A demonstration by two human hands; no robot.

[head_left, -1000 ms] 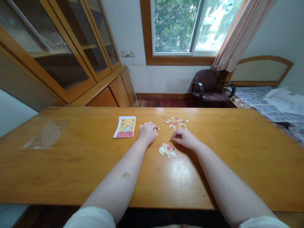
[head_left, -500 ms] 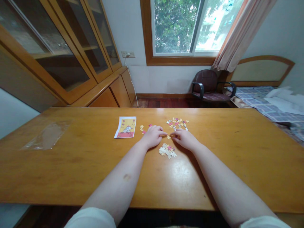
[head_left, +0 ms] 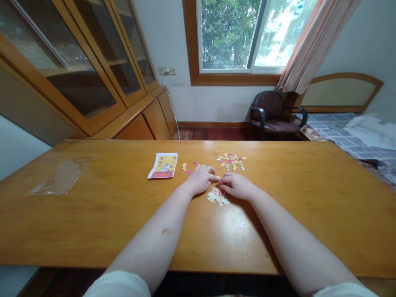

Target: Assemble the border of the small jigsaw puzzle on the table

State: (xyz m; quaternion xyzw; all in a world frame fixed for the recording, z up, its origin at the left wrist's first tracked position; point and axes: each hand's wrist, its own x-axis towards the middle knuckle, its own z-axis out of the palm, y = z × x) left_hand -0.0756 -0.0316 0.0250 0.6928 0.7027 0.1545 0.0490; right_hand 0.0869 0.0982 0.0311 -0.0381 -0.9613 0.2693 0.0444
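Observation:
My left hand rests on the table with its fingers apart, one of them stretched toward a yellow jigsaw piece that is mostly covered. Close beside it, my right hand has its fingers bent together at the top edge of a pile of jigsaw pieces. Whatever its fingertips hold is hidden. That pile is mostly pale, with some pink and yellow. Beyond my right hand lie spread yellow, pink and white pieces. A few yellow and pink pieces lie past my left hand, partly covered by it.
A small picture sheet with a white animal on yellow and pink lies left of the pieces. Farther left is a clear plastic bag on the wooden table. Behind the table stand a chair, a cabinet and a bed.
My right hand has moved left and toward me, from beside the yellow piece to the pile's top edge. My left hand has barely moved. The yellow piece is now mostly covered.

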